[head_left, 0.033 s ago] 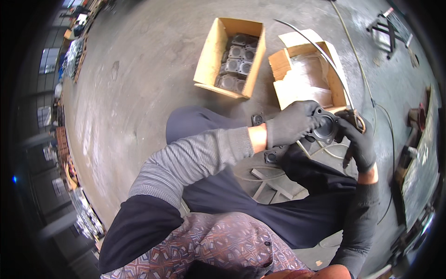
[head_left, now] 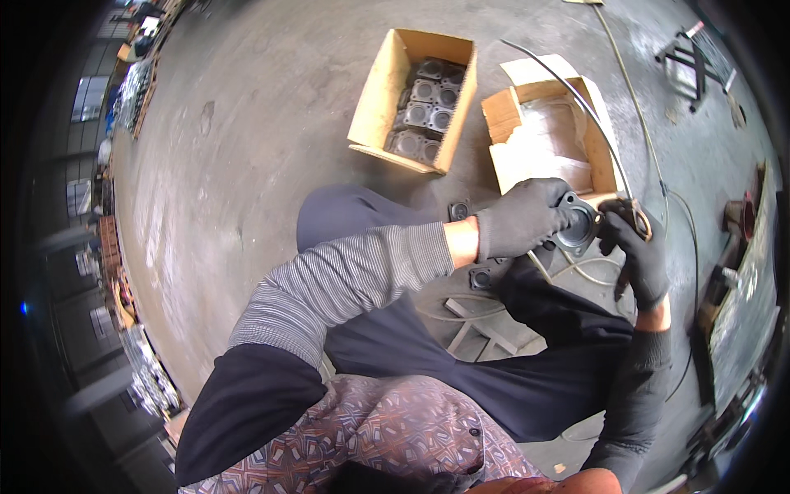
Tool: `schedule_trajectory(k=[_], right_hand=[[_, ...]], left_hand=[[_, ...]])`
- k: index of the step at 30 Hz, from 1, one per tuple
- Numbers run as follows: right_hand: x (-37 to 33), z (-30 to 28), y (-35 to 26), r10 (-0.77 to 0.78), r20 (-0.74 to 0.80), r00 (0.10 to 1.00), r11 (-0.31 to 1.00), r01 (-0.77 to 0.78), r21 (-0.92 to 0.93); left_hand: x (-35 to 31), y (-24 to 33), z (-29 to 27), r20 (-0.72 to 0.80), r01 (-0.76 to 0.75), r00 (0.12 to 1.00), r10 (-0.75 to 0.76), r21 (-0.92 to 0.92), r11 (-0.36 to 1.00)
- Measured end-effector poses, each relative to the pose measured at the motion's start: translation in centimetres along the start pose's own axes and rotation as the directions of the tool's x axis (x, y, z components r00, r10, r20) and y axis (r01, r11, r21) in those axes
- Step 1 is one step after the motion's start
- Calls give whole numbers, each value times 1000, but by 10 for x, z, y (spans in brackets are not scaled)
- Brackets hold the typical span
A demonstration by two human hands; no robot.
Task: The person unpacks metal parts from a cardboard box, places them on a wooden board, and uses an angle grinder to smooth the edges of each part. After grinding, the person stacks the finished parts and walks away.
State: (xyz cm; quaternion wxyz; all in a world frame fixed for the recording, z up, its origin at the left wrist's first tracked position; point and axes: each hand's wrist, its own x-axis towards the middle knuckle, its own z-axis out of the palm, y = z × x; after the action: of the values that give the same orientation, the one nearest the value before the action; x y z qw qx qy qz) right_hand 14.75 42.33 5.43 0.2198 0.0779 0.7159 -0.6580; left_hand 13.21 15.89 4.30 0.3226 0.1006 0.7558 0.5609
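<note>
My left hand [head_left: 523, 221], in a dark grey glove, is closed on a dark metal flange [head_left: 579, 234]. The flange has a wide round middle and bolt holes in its corners. My gloved right hand [head_left: 640, 265] is at the flange's right edge, with its fingers curled round a small tool that has a tan loop [head_left: 641, 221]. Most of that tool is hidden by the hand, so its kind is unclear. A thin dark hose [head_left: 580, 97] arcs up and left from it. Similar small flanges [head_left: 459, 212] lie on the floor near my left wrist.
Ahead stands an open cardboard box [head_left: 374, 107] holding several flanges in rows. To its right is another open carton [head_left: 611, 156] with clear plastic lining. A pale hose [head_left: 638, 103] trails across the floor. A metal frame [head_left: 476, 328] lies between my legs; a bench [head_left: 745, 305] is at right.
My right fingers have drawn slightly back from the flange's rim and curled more. The left hand keeps its hold, with the flange slightly turned. The view has shifted a little.
</note>
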Motion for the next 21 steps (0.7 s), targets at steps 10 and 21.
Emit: schedule_trajectory(k=[10,21], right_hand=[[-16,-10,-18,-47,-74,996,972,28,-231],[5,-12,-3,150,-196,969,914,-212,-347]], left_hand=[[-5,-52,-207,-282,170,959,-28,496,852],[24,-252,-325,-732,336,606,-312,-119,934]])
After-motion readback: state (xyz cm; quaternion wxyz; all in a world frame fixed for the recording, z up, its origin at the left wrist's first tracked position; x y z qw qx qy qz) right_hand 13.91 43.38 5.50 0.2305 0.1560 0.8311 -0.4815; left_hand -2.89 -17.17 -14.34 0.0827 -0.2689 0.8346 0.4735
